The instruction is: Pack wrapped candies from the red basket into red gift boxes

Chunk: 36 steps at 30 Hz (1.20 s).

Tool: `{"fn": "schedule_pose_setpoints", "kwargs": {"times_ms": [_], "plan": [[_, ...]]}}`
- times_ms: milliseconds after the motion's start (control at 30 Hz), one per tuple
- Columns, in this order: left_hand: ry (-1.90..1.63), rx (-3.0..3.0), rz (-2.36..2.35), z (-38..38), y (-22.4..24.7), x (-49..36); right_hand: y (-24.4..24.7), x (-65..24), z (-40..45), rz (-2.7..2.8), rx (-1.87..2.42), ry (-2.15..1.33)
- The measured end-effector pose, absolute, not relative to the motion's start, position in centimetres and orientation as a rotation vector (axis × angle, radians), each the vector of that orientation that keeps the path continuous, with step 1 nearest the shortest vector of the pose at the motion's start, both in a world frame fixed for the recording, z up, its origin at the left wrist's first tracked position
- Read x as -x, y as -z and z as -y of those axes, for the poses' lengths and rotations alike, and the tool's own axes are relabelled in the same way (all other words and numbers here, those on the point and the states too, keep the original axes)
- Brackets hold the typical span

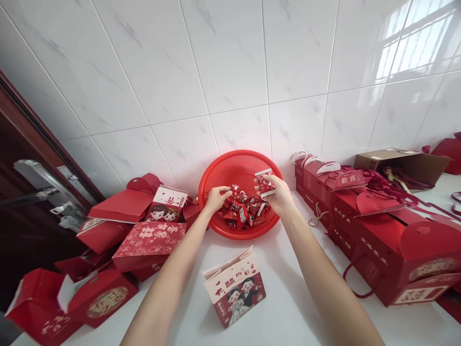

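Observation:
A round red plastic basket (pixel 205 192) leans near the tiled wall, with several red wrapped candies (pixel 243 216) heaped in it. Over its right side, my right hand (pixel 281 193) holds a red and white packet (pixel 265 183) between thumb and fingers. At the left side of the heap, my left hand (pixel 217 199) has its fingertips pinched together against the candies; what they grip is too small to make out. Between my forearms, a small cream and red box (pixel 236 293) with a cartoon couple stands upright on the white table (pixel 288 307), its top flaps raised.
Several red gift boxes (pixel 103 293) are piled at the left, beside a dark door with a metal handle (pixel 43 182). A row of red boxes (pixel 370 240) lines the right side. Behind it, a cardboard box (pixel 414 161) holds ribbons.

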State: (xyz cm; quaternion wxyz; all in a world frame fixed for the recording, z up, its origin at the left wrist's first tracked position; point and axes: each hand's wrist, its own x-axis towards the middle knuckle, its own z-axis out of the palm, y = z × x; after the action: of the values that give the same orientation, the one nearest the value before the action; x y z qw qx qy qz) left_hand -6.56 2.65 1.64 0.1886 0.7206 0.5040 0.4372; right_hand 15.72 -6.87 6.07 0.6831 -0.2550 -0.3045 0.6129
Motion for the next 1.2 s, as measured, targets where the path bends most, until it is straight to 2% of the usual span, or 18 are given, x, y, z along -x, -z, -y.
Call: {"fn": "schedule_pose_setpoints", "kwargs": {"times_ms": [333,700,933,1200], "plan": [[-1.488,-1.742,-1.053,2.4,-3.9,4.9,-5.9,-15.0,7.2,0.745,0.609,-1.387],[-1.713,-1.528,-1.167,4.8,-5.0,3.0,-5.6,-14.9,7.1,0.805,0.622,-1.376],[-1.308,-0.813,-0.898,6.0,-7.0,2.0,-5.1,-14.2,7.2,0.903,0.565,-1.333],[-1.069,-0.784,-0.867,6.5,-6.5,1.0,-5.5,-13.8,8.3,1.233,0.56,-1.228]]}}
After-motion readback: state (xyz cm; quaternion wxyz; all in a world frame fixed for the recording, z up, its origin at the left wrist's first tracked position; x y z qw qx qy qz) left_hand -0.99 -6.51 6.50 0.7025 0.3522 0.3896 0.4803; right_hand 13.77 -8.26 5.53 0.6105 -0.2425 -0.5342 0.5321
